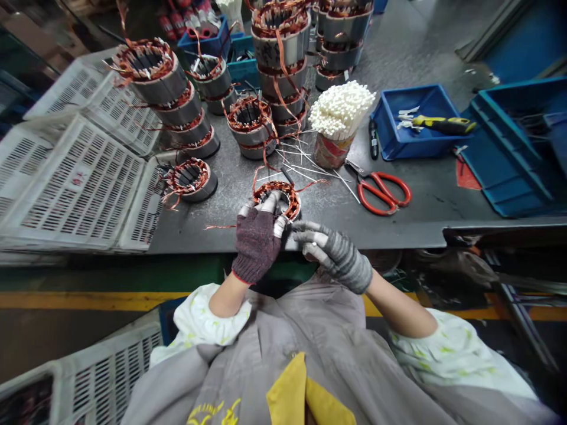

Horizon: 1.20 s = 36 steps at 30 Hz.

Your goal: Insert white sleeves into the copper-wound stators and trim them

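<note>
Your left hand (pixel 259 239) grasps the stator (pixel 291 199) by its near side, fingers lying over the coil, probably to keep the ring steady; your right hand (pixel 334 254) is half curled just beside the same rim, though whether it pinches anything you cannot tell from here. The stator sits close to the near edge of the surface (pixel 443 200), a spot that seems chosen so both hands reach it without stretching. Its loose wire (pixel 220 226) trails leftward, away from your fingers. Beyond, the cup (pixel 330 153) keeps its sticks (pixel 342 109) upright, likely for easy plucking, while others lie scattered beside it. The scissors (pixel 385 193) rest with red handles toward your right side, apparently for quick pickup. Farther back, stacks (pixel 283 50) of stators stand upright, presumably to save room.
</note>
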Each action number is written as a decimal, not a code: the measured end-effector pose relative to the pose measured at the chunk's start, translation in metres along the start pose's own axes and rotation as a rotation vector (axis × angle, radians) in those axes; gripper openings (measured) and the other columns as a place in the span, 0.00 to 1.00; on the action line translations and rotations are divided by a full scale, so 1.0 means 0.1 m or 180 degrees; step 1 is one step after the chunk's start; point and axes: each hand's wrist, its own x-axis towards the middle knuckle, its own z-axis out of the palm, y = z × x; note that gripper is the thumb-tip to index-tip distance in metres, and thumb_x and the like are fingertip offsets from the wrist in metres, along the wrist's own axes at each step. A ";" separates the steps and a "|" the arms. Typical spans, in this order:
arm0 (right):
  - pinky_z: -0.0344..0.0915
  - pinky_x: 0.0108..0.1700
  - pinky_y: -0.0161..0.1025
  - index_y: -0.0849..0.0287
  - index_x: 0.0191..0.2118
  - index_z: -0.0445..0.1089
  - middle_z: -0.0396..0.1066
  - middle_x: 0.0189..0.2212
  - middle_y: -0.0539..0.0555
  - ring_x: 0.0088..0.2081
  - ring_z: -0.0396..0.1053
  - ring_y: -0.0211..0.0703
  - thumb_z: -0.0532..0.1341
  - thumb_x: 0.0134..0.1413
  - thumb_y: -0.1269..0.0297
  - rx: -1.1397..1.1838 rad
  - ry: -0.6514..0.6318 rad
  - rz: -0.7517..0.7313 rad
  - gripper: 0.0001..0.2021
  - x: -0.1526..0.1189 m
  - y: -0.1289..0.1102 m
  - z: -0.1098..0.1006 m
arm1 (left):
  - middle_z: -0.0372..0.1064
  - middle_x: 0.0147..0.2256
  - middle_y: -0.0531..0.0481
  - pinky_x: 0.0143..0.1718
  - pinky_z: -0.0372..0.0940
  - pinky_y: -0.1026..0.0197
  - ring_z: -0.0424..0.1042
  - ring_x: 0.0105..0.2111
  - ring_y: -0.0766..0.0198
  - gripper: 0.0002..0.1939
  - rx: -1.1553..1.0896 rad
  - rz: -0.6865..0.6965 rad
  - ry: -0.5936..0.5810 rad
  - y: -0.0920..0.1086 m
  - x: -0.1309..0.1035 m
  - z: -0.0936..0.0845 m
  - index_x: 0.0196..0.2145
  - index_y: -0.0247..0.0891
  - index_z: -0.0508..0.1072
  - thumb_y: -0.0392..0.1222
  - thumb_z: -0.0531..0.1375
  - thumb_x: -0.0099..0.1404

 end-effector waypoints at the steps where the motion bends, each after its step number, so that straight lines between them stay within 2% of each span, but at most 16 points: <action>1: 0.71 0.59 0.45 0.54 0.55 0.74 0.71 0.58 0.59 0.57 0.72 0.45 0.53 0.71 0.65 -0.0038 0.0090 -0.0025 0.15 0.04 0.03 0.04 | 0.71 0.59 0.39 0.66 0.57 0.47 0.68 0.61 0.50 0.24 -0.0081 -0.0199 0.0092 0.01 0.00 0.02 0.64 0.34 0.64 0.44 0.53 0.75; 3: 0.71 0.58 0.45 0.53 0.57 0.74 0.72 0.55 0.59 0.57 0.72 0.46 0.54 0.70 0.64 -0.0166 0.0280 -0.0058 0.16 0.08 0.08 0.10 | 0.70 0.60 0.40 0.65 0.60 0.48 0.67 0.61 0.51 0.26 -0.0322 -0.0571 0.0209 0.02 -0.01 0.06 0.66 0.35 0.62 0.46 0.55 0.74; 5: 0.73 0.55 0.43 0.52 0.58 0.74 0.73 0.51 0.58 0.52 0.74 0.45 0.55 0.70 0.63 -0.0243 0.0432 0.0024 0.17 0.09 0.12 0.13 | 0.69 0.61 0.38 0.65 0.60 0.48 0.67 0.62 0.51 0.29 -0.0467 -0.0756 0.0267 0.02 -0.02 0.09 0.66 0.34 0.61 0.48 0.57 0.72; 7: 0.74 0.52 0.40 0.50 0.58 0.74 0.74 0.50 0.56 0.49 0.75 0.44 0.55 0.70 0.62 -0.0205 0.0455 0.0126 0.17 0.08 0.14 0.15 | 0.67 0.62 0.36 0.68 0.56 0.44 0.65 0.64 0.48 0.31 -0.0307 -0.0714 0.0348 0.02 -0.02 0.09 0.66 0.33 0.60 0.50 0.57 0.72; 10: 0.75 0.51 0.40 0.48 0.58 0.75 0.74 0.49 0.55 0.48 0.75 0.44 0.55 0.70 0.61 -0.0032 0.0190 -0.0021 0.17 0.06 0.16 0.16 | 0.66 0.62 0.33 0.71 0.48 0.38 0.63 0.65 0.45 0.29 0.0114 -0.0469 0.0398 0.04 -0.01 0.09 0.64 0.32 0.63 0.50 0.57 0.72; 12: 0.74 0.53 0.42 0.48 0.57 0.75 0.74 0.51 0.56 0.50 0.75 0.45 0.55 0.70 0.61 0.0051 0.0099 -0.0120 0.17 0.06 0.17 0.16 | 0.71 0.59 0.35 0.70 0.48 0.37 0.68 0.62 0.47 0.25 0.0121 -0.0352 0.0348 0.05 0.00 0.09 0.62 0.34 0.65 0.48 0.56 0.73; 14: 0.72 0.56 0.44 0.48 0.56 0.75 0.73 0.52 0.57 0.53 0.73 0.46 0.55 0.70 0.60 0.0061 0.0238 -0.0023 0.16 0.08 0.16 0.14 | 0.74 0.56 0.38 0.70 0.50 0.39 0.71 0.59 0.50 0.22 -0.0053 -0.0336 0.0334 0.07 0.01 0.09 0.61 0.36 0.66 0.47 0.55 0.74; 17: 0.72 0.55 0.46 0.50 0.54 0.76 0.74 0.51 0.57 0.52 0.74 0.47 0.57 0.68 0.57 0.0260 0.0530 0.0345 0.15 0.14 0.11 0.13 | 0.76 0.53 0.44 0.68 0.53 0.43 0.73 0.57 0.55 0.17 -0.0354 -0.0367 0.0402 0.08 0.03 0.08 0.56 0.40 0.72 0.45 0.56 0.74; 20: 0.75 0.38 0.41 0.52 0.50 0.75 0.76 0.37 0.53 0.35 0.75 0.42 0.60 0.64 0.53 0.1118 0.0781 0.1021 0.14 0.23 0.07 0.15 | 0.80 0.47 0.49 0.67 0.54 0.45 0.74 0.54 0.57 0.11 -0.0472 -0.0259 0.0433 0.08 0.05 0.06 0.46 0.43 0.77 0.44 0.57 0.73; 22: 0.70 0.27 0.37 0.53 0.45 0.72 0.73 0.26 0.48 0.25 0.70 0.38 0.66 0.58 0.51 0.1768 0.0969 0.1528 0.14 0.28 0.04 0.18 | 0.80 0.45 0.50 0.66 0.55 0.45 0.75 0.53 0.57 0.09 -0.0494 -0.0212 0.0461 0.08 0.06 0.06 0.45 0.44 0.78 0.44 0.57 0.73; 24: 0.66 0.22 0.35 0.53 0.38 0.70 0.69 0.21 0.45 0.20 0.66 0.37 0.70 0.52 0.51 0.2185 0.1094 0.1846 0.15 0.32 0.02 0.19 | 0.80 0.45 0.50 0.67 0.53 0.45 0.75 0.53 0.58 0.09 -0.0519 -0.0171 0.0514 0.08 0.05 0.06 0.45 0.43 0.77 0.43 0.58 0.73; 27: 0.65 0.23 0.35 0.55 0.33 0.69 0.69 0.21 0.45 0.20 0.65 0.35 0.70 0.51 0.51 0.2284 0.1073 0.1983 0.15 0.35 -0.02 0.19 | 0.80 0.45 0.51 0.68 0.52 0.44 0.74 0.53 0.58 0.09 -0.0530 -0.0026 0.0563 0.08 0.03 0.06 0.46 0.43 0.76 0.41 0.58 0.72; 32: 0.67 0.27 0.36 0.56 0.32 0.73 0.74 0.24 0.48 0.24 0.67 0.36 0.69 0.49 0.55 0.1707 0.0926 0.1873 0.11 0.43 0.03 0.19 | 0.80 0.46 0.50 0.68 0.50 0.42 0.73 0.55 0.57 0.11 -0.0392 0.0144 0.0403 0.07 -0.02 0.02 0.48 0.43 0.76 0.40 0.58 0.70; 36: 0.69 0.31 0.37 0.56 0.31 0.75 0.76 0.26 0.49 0.28 0.70 0.39 0.69 0.48 0.56 0.1479 0.1083 0.1751 0.10 0.44 0.08 0.18 | 0.80 0.45 0.50 0.69 0.49 0.41 0.73 0.55 0.56 0.11 -0.0408 0.0269 0.0321 0.05 -0.04 -0.01 0.49 0.43 0.75 0.41 0.59 0.70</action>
